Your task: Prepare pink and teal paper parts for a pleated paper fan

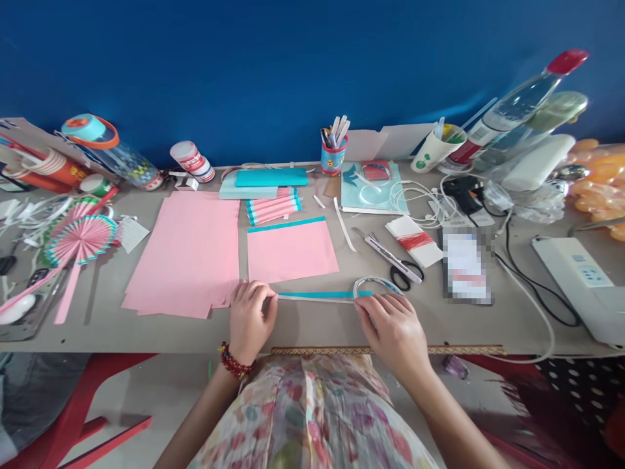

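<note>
A pale strip of tape [317, 300] is stretched between my two hands at the table's front, along a narrow blue paper strip [322, 294]. At its left end the thumb and fingers of my left hand [251, 319] are pinched together. My right hand [398, 326] is closed at the other end, its fingertips partly hidden. A tape roll [375, 281] rises just behind the right fingers, its lower part covered by them. Beyond the strip lies a pink sheet with a blue edge [293, 251]. A stack of pink paper [183, 254] lies beside my left hand.
Scissors [410, 273], a utility knife [390, 255], thread wound on a card [415, 241] and a phone [466, 267] lie to the right. Folded striped paper [274, 207] and a pen holder [334, 156] stand behind. A paper fan [81, 238] is at left, a power strip [579, 286] at right.
</note>
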The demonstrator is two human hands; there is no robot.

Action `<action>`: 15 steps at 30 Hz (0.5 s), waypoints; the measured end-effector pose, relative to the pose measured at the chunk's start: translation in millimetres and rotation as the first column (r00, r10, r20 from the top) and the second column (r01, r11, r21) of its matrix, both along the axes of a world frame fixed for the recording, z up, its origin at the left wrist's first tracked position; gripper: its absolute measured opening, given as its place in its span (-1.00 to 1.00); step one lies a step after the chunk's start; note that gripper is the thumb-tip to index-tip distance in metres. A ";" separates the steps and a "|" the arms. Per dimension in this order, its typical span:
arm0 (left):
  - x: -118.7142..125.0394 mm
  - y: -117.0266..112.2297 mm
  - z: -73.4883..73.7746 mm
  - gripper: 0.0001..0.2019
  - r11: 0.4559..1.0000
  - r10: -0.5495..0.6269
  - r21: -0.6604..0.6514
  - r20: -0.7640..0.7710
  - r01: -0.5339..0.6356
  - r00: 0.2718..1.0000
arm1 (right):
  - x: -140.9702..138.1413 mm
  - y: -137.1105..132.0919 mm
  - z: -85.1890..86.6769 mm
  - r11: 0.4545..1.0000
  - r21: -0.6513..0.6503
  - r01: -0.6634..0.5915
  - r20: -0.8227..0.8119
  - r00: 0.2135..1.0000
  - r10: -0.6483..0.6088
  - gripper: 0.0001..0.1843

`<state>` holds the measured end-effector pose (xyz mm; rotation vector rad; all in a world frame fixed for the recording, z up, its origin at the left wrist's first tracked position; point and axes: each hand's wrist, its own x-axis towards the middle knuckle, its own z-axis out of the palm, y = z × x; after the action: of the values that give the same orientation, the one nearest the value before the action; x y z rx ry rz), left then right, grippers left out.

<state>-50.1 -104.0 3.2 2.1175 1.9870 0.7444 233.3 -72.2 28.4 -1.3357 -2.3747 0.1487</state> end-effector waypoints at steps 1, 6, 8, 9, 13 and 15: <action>1.0 -0.2 0.0 -0.91 1.000 0.007 -0.002 -0.013 -0.007 1.000 | 0.1 0.2 -0.2 1.000 -0.003 -0.001 0.002 1.000 0.001 -0.84; 5.2 -0.1 2.3 -0.90 0.999 0.026 -0.021 -0.089 -0.028 0.996 | 0.7 0.6 -0.9 1.000 -0.010 -0.004 0.002 1.000 0.004 -0.84; 7.2 0.1 4.2 -0.89 0.999 0.026 -0.038 -0.122 -0.031 0.992 | 0.7 0.6 -0.5 1.000 -0.009 -0.004 -0.003 1.000 0.004 -0.84; 8.4 0.1 5.2 -0.89 0.998 0.027 -0.046 -0.138 -0.034 0.990 | 0.6 0.6 -0.3 1.000 -0.009 -0.003 -0.006 1.000 0.003 -0.83; 12.7 0.0 8.0 -0.89 0.997 0.038 -0.061 -0.184 -0.050 0.982 | 0.5 0.4 0.9 1.000 -0.012 -0.004 -0.009 1.000 0.004 -0.83; 13.9 0.1 8.4 -0.89 0.996 0.044 -0.062 -0.197 -0.058 0.979 | 0.7 0.3 1.2 1.000 -0.013 -0.005 -0.011 1.000 0.005 -0.83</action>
<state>-36.2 -103.9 11.6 2.1832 2.1376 0.4848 234.0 -71.9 29.6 -1.3314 -2.3724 0.1727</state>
